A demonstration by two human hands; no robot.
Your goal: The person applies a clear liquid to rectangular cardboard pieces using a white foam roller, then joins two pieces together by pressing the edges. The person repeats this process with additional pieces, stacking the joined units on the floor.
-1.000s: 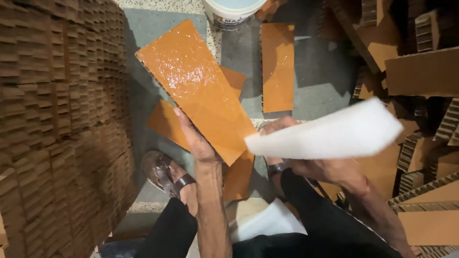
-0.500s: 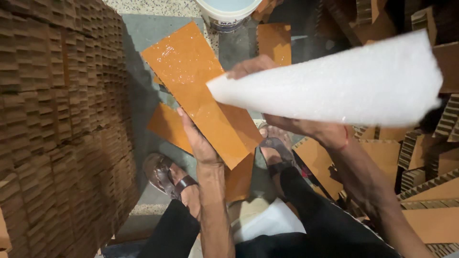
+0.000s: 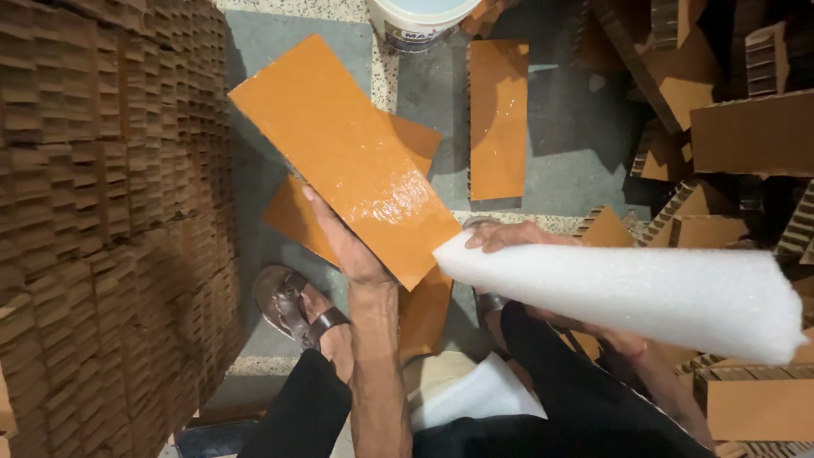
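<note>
dim, warm overhead light; glare on the glossy orange panel; dark right corners

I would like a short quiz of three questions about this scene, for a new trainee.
1. True or false: the left hand holds the glossy orange rectangular panel from below.
2. What does the right hand hold? A. white plastic bucket B. white foam sheet C. brown leather sandal
3. Fill in: a stack of brown corrugated ____ fills the picture's left side.

Key: 1 true; 2 B; 3 cardboard.
</note>
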